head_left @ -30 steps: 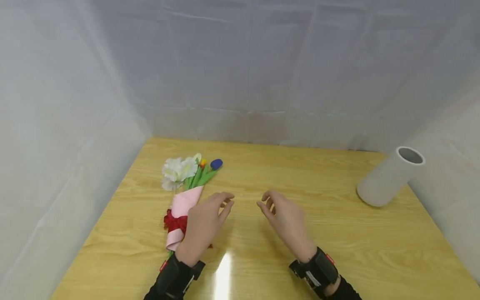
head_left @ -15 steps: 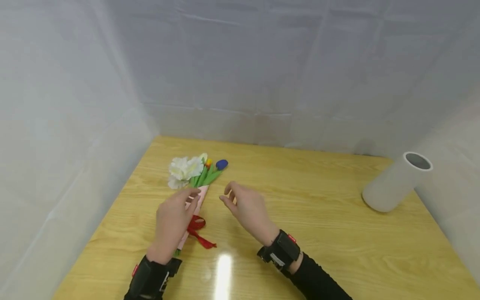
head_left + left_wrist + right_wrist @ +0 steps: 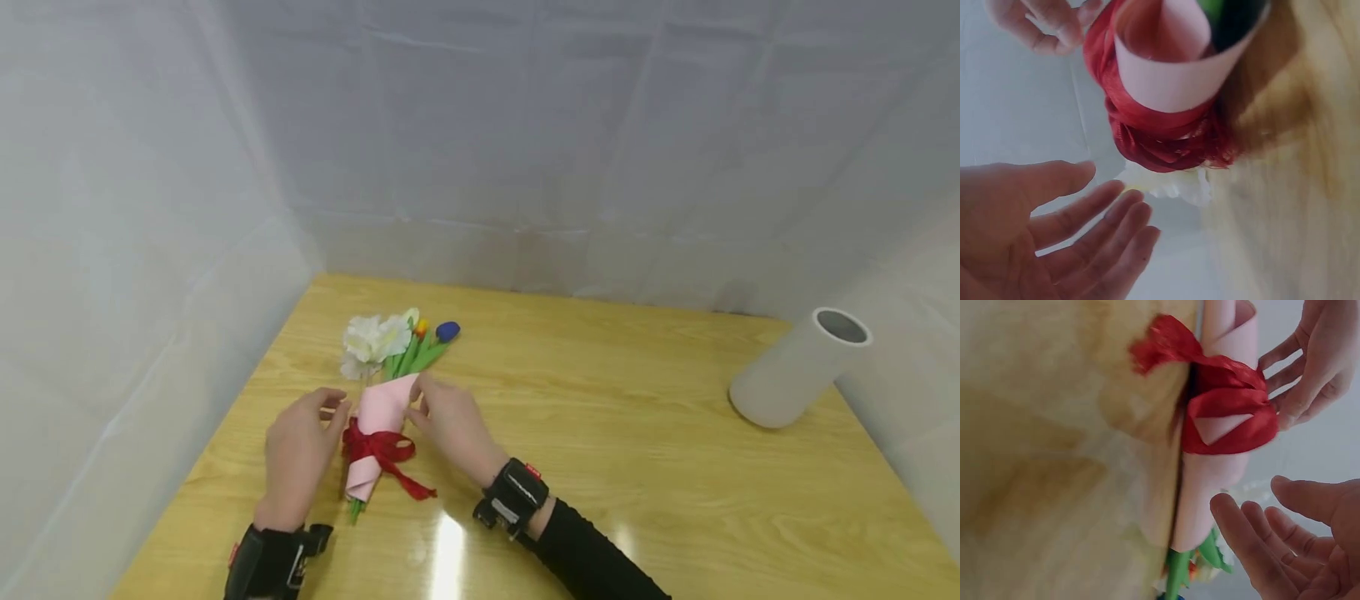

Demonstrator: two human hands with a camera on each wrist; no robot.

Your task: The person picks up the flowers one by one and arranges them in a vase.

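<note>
Closing in for the pickup: L hand (image 3: 298,454) & R hand (image 3: 450,423), fingers loose, nothing held yet, flanking pink-wrapped bouquet (image 3: 378,417) lying far left of vase (image 3: 797,382); next move prob. calls for a two-sided grasp near red ribbon (image 3: 378,448).

**Materials and finishes on the wooden table**

The table (image 3: 600,433) is seen as light wood grain under a glossy coat, with a bright glare at lower centre. The bouquet's wrap (image 3: 378,417) is shown as matt, smooth pink paper, bound by a shiny red ribbon (image 3: 378,450). At the right, the cylinder (image 3: 795,379) looks matt white. Creased white sheeting (image 3: 525,125) is hung behind.
</note>
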